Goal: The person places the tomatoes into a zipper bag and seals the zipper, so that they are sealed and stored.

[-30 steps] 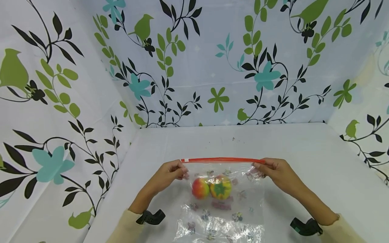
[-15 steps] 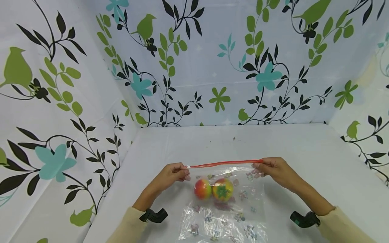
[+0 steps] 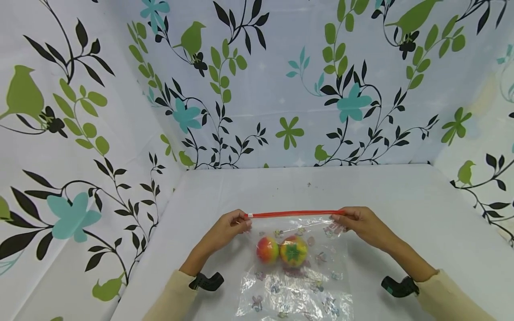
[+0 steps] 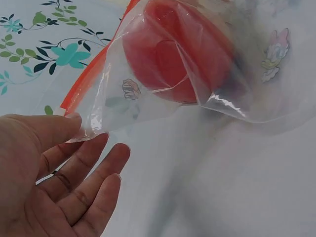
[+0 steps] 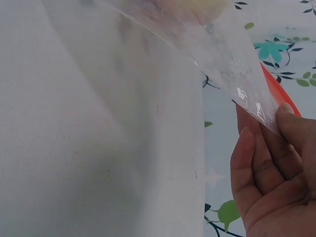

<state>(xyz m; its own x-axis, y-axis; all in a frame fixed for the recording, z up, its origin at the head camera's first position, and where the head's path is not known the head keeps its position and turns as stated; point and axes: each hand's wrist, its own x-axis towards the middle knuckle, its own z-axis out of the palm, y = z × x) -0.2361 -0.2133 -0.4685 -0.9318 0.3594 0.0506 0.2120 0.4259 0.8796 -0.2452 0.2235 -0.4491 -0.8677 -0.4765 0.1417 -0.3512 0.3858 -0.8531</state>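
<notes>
A clear zip bag point(image 3: 297, 285) with small printed figures and a red top strip point(image 3: 295, 214) is stretched between both hands. Its left top corner is pinched by the left hand point(image 3: 225, 229), beside a small white tab on the strip. The right hand point(image 3: 363, 226) pinches the opposite corner between thumb and fingers. Inside lie a red-and-yellow apple-like fruit point(image 3: 267, 249) and a rounder yellow-red one with a green star-shaped top point(image 3: 293, 251). In the left wrist view, a red fruit point(image 4: 173, 54) shows through the plastic.
A white table point(image 3: 241, 187) spreads beneath the bag, with tiny specks near its far side. Patterned cloth point(image 3: 257, 89) with birds, leaves and flowers hangs behind and at both sides. Each wrist wears a black device point(image 3: 206, 281).
The bag's left top corner and the left hand have shifted slightly right. The red strip dipped at the left half a second ago and now runs nearly level. Both hands keep their hold.
</notes>
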